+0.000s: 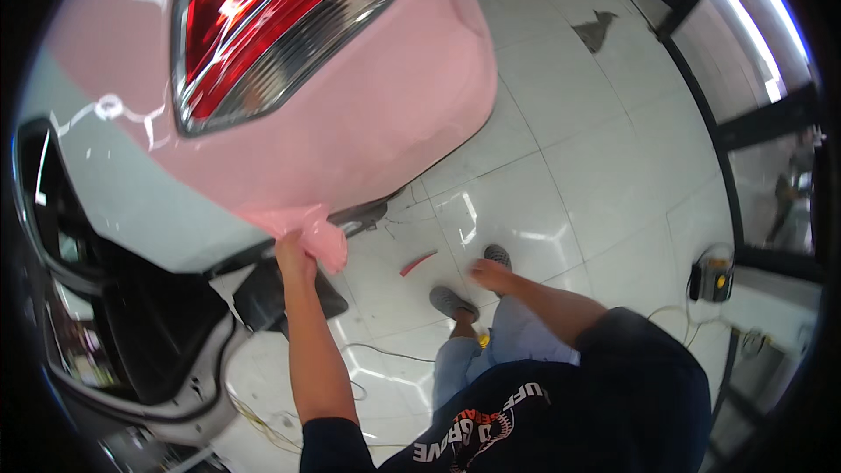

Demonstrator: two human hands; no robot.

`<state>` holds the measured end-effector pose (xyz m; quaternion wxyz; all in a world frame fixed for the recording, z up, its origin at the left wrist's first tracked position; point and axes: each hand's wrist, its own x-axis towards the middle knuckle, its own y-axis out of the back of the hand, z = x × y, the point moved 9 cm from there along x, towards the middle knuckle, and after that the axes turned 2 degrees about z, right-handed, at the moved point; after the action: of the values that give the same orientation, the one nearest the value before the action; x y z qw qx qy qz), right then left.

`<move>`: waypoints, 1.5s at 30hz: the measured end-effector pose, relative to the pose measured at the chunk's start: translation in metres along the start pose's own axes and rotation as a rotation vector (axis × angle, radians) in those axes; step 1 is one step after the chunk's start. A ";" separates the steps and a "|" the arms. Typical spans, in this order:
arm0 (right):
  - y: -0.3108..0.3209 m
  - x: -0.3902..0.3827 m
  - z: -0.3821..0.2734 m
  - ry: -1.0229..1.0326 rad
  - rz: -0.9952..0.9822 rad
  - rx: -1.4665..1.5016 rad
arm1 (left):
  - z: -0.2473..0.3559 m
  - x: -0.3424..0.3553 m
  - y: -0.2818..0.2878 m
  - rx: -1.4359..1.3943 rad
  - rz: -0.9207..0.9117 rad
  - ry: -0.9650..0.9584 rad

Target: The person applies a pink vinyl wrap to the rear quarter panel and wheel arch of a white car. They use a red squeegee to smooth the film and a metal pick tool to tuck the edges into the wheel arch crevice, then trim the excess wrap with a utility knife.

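My left hand (297, 250) grips a bunched flap of pink film (324, 241) at the lower edge of a car's rear corner. Smooth pink film covers the bumper (394, 114), running up to a red and clear tail light (272, 26) with a chrome rim. Left of the film's edge the pale grey body panel (140, 175) lies bare. My right hand (491, 275) hangs in front of my legs, apart from the car, with its fingers curled; whatever may be in them is too small to make out.
On the tiled floor lie a thin red strip (419, 263) and a dark scrap (595, 31). Cables (390, 350) cross the floor near my feet. A dark open part of a car (166, 324) stands at left. Glass panels with black frames (727, 184) line the right side.
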<state>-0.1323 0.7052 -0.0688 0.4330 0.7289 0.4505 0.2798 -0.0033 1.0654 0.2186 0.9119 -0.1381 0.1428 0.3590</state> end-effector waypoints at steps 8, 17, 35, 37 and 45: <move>-0.046 -0.301 -0.081 -0.226 -0.791 0.302 | -0.023 0.006 0.046 0.082 0.006 0.158; 0.049 -0.218 0.001 -1.310 0.356 0.651 | -0.028 -0.006 0.018 0.112 -0.136 0.210; 0.368 0.149 -0.141 -0.386 0.322 1.696 | -0.098 -0.161 0.096 1.794 -0.763 -0.393; 0.379 0.128 -0.128 -0.470 0.323 1.278 | -0.164 -0.130 0.230 1.783 -0.828 -0.048; 0.019 -0.178 -0.019 -1.128 -0.550 0.397 | -0.313 -0.257 0.255 1.069 -0.776 0.517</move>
<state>-0.2176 0.5487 -0.0462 0.5159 0.6879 0.3676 -0.3543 -0.4112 0.9755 -0.0158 0.8538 0.2066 0.4520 -0.1551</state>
